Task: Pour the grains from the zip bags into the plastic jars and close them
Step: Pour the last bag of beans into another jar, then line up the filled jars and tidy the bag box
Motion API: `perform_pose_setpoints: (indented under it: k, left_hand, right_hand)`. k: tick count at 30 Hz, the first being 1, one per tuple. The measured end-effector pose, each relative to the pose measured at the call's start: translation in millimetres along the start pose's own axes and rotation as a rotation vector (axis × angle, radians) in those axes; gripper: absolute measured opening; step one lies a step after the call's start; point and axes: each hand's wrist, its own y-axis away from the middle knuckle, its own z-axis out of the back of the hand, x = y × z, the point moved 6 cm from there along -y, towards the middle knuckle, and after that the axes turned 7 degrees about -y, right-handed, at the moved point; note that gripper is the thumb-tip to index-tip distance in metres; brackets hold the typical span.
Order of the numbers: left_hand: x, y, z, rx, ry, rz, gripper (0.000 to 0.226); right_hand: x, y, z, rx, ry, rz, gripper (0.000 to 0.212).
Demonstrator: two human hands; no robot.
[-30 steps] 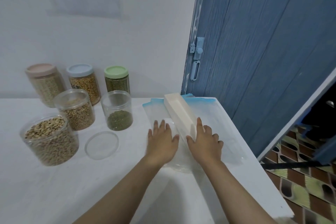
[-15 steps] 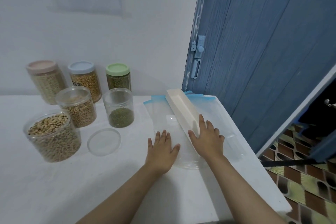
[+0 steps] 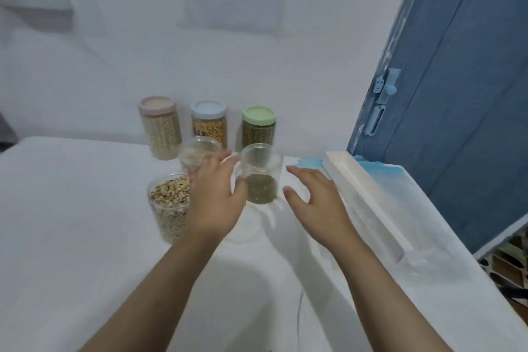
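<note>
Open jar of green grains (image 3: 261,178) stands upright on the table (image 3: 71,208), dead ahead, between your two hands. Grains fill only the bottom part; no lid on it.

Your left hand (image 3: 215,197) is the nearer one: fingers spread and loosely bent, tips at the jar's left wall by the rim. Blur hides whether they actually touch. It grips nothing yet.

Your right hand (image 3: 314,197) hovers just to the jar's right, fingers apart, holding nothing, with a clear gap to the jar wall.

Clear lid (image 3: 244,230) lies flat on the table just below the jar, toward you, partly under your left wrist. My guess is that's the next pickup: closing this jar.

The jar's axis is vertical, so the lid goes straight down onto the rim. Steady the jar with the left, take the lid with the right.

Empty zip bags (image 3: 380,180) lie flat at the right, under a white bar (image 3: 368,197), well clear of the jar.

The bean jar (image 3: 170,203) at left is also uncovered.
</note>
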Motion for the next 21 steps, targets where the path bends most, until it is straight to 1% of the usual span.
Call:
perform_pose_setpoints:
  k: [2, 4, 7, 9, 12, 14, 15, 17, 19, 21]
  left_hand:
    - [30.6, -5.5, 22.0, -0.015, -0.018, 0.044, 0.041]
    - [63.8, -9.4, 32.9, 0.002, -0.011, 0.098, 0.04]
    - [108.7, -13.4, 34.3, 0.089, 0.077, 0.145, 0.046]
    - [128.9, -12.5, 32.7, 0.166, 0.166, 0.18, 0.05]
    - [149.1, -10.9, 28.7, 0.247, 0.248, 0.178, 0.053]
    - [158.1, -9.4, 27.5, 0.296, 0.362, 0.19, 0.052]
    - [161.6, -8.1, 26.5, 0.321, 0.425, 0.196, 0.051]
    - [168.5, -7.6, 25.3, 0.345, 0.523, 0.208, 0.05]
    - [173.8, -8.8, 24.7, 0.365, 0.603, 0.233, 0.048]
    - [178.2, -9.8, 23.9, 0.394, 0.67, 0.268, 0.046]
  right_hand:
    - [9.3, -6.9, -36.4, 0.102, 0.026, -0.053, 0.046]
    - [5.6, -11.7, -77.4, 0.221, 0.126, -0.138, 0.054]
    - [-16.0, -8.9, -135.8, 0.406, 0.293, -0.305, 0.077]
    - [-26.8, -3.8, -160.4, 0.426, 0.373, -0.354, 0.086]
    - [-26.1, 1.1, -170.4, 0.328, 0.447, -0.337, 0.087]
    - [-21.3, 4.0, -169.8, 0.235, 0.381, -0.352, 0.084]
    - [-18.2, 6.3, -169.6, 0.174, 0.278, -0.378, 0.082]
    - [-3.8, 9.6, -169.8, 0.012, -0.038, -0.383, 0.076]
    - [19.1, 8.4, -169.0, -0.139, -0.313, -0.289, 0.073]
    - [44.3, 5.2, -168.9, -0.19, -0.441, -0.185, 0.071]
